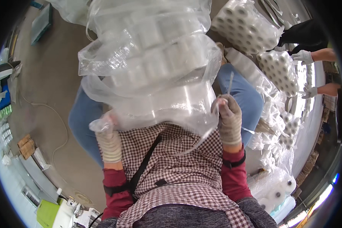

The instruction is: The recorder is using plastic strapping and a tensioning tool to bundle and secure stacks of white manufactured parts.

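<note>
My feed shows the right grip (230,118), right of centre, pinching a clear plastic bag (169,104); the left grip (108,131), left of centre, seems to hold it too, though blurred. Wrapped roll packs (245,27) sit upper right.

Worn items, 1 person. Gloves, 1 pr., lt. grey-beige knit: 1 on L hand (107,133), 1 on R hand (230,116); cuffs w/ paler horiz. bands, esp. L. Below each hand, past short bare wrist: sleeve, dk. red, 1 ea. (L sleeve (117,203), R sleeve (233,181)). Blk. band round ea. sleeve: L band (116,189), R band (235,162). Betw. & below hands: checked garment (186,167), brown/wht., gathered; diag. blk. strap (145,161) nearer L hand; sm. blk. patch (160,182). Well below hands: dk. grey flecked cloth (178,217). Trousers (237,89), blue, legs outside/above both hands.
</note>
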Demonstrator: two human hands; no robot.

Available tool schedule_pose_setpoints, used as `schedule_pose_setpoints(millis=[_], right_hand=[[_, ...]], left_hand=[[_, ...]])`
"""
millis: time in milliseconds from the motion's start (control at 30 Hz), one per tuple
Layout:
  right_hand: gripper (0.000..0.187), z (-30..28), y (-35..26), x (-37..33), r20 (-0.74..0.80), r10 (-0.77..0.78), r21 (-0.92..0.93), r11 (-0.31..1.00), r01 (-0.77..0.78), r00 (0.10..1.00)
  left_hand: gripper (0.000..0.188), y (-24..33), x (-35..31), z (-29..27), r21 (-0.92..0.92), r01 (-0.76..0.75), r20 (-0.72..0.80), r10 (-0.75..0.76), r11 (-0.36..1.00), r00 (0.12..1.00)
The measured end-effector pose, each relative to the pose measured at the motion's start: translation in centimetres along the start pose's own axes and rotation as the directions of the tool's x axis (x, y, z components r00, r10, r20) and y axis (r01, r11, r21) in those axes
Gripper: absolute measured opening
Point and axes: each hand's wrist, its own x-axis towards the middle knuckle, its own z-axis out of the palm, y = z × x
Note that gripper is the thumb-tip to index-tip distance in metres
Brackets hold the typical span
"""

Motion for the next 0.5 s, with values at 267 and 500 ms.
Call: schedule_pose_setpoints(millis=[267,500], right_hand=[[0.022,0.2,0.9,-2.3,-0.118,0.253,0.147,0.961,-0.235,0.960],[0.028,-2.4,-1.1,-1.3,0.008,0.076,-0.011,0.997,-0.076,0.997]], left_hand=[[0.049,-4.4,0.6,-1.0,-0.026,-0.202,0.056,0.203,0.979,0.978],[0.024,-4.1,2.4,-3.7,-0.366,0.148,0.261,-0.052,0.919,0.964]])
